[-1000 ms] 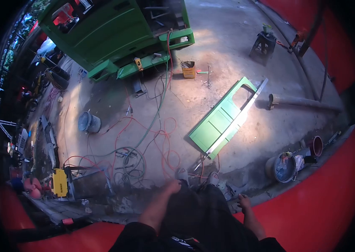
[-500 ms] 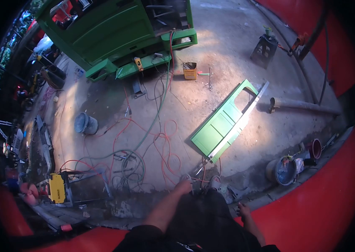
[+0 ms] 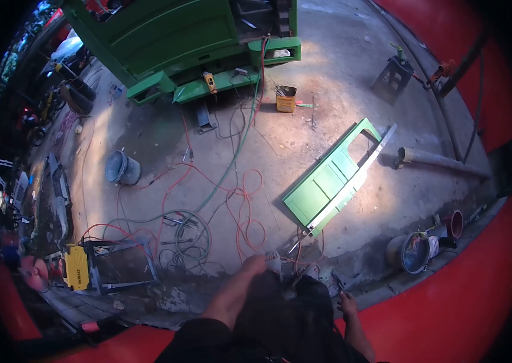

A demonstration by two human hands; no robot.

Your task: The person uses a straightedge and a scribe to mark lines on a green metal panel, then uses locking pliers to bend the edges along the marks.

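Knees, in dark trousers, fill the bottom centre of the view, w/ the person's own legs pointing down at the concrete floor. Left hand rests on the left knee, fingers curled together over the cloth; holds nothing that can be made out. Right hand hangs by the right leg near a red edge; too small & dim to tell whether its fingers are apart or together. Just beyond the feet: tangle of red & green cables. Further out, right of centre, a green panel lies flat on the floor. Left: grey bucket, yellow machine. Top: big green vehicle body, yellow can nearby. Right: another bucket by the edge.
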